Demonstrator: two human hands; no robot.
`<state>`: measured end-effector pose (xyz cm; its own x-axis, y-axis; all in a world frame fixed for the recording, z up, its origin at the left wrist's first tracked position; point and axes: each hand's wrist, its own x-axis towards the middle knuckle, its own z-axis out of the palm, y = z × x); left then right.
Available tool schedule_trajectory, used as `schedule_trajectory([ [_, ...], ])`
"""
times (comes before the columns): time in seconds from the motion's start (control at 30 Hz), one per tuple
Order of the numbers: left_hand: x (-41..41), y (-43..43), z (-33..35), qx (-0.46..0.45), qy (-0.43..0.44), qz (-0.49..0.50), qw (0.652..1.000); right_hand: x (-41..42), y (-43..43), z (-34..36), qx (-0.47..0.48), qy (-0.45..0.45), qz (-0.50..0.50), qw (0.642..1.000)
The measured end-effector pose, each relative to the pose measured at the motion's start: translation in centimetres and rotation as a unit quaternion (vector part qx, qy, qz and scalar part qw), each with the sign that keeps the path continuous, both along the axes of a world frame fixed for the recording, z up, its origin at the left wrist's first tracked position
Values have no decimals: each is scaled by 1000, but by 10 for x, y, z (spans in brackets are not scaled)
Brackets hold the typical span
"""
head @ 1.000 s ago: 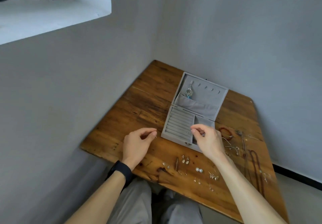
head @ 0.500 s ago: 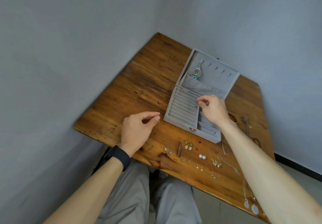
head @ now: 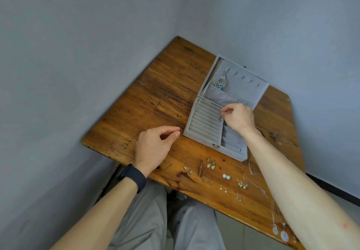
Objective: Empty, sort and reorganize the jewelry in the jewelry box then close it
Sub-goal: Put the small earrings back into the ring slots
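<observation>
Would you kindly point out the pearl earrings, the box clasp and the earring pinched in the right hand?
pearl earrings (head: 224, 176): head view, left pearl.
box clasp (head: 215, 145): head view, brass middle.
pinched earring (head: 220, 119): head view, dangling charm.

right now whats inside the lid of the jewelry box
A silver pendant with a blue piece hangs inside the lid, its lower end tucked into the grey pocket. The other hooks look bare. The pocket's contents are covered.

- Worn wooden table (head: 155, 97), pushed into a wall corner.
- Open grey jewelry box (head: 195, 133) toward the far side.
- In front of the box: oval drop earrings (head: 211, 165), pearl studs (head: 226, 176), tiny stud earrings (head: 223, 188).
- Near right corner: pendant necklaces (head: 280, 233).
</observation>
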<state>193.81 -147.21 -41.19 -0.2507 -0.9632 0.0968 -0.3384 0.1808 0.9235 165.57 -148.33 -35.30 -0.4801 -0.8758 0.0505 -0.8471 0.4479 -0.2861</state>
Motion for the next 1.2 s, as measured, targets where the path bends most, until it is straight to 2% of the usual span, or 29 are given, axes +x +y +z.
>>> schedule_trajectory([
  [0.3,-1,-2,0,14,4,3,1000,7,-2,-7,-18,-2,-36,999],
  [0.5,-1,-2,1,22,2,-4,1000,4,21,3,-75,-76,-44,993],
  [0.63,-1,-2,5,14,-9,-28,999,3,60,4,-105,-58,-27,992],
  [0.8,-8,-3,22,31,-20,-79,996,9,104,-28,-111,14,23,993],
  [0.9,-29,-5,41,-8,-43,-126,991,13,111,-48,-128,41,33,990],
  [1.0,-58,-11,57,-64,-74,-169,981,16,111,-56,-162,48,26,985],
  [1.2,-113,-41,66,-77,-142,-184,970,24,110,-65,-196,25,7,980],
])
